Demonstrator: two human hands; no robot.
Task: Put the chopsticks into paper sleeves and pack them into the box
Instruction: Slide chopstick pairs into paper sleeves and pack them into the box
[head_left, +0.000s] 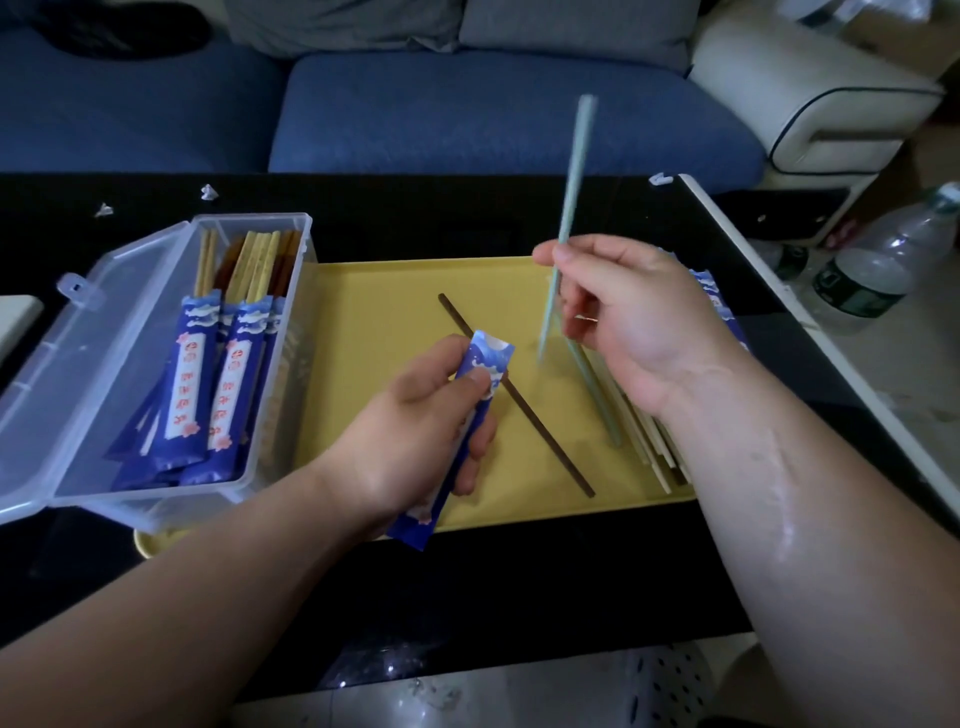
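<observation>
The right hand (634, 322) is pinching a near-upright chopstick (571, 182); the left hand (410, 431) is gripping a sleeve (491, 356), mouth just left of the tip.

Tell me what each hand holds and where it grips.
Left hand grips a blue printed paper sleeve just below its upper end. Right hand pinches a pale green chopstick below its middle.

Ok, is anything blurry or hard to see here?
Head view: the green chopstick in the right hand is smeared by motion blur; the paper sleeve in the left hand looks sharp; dim light leaves the black table murky.
</observation>
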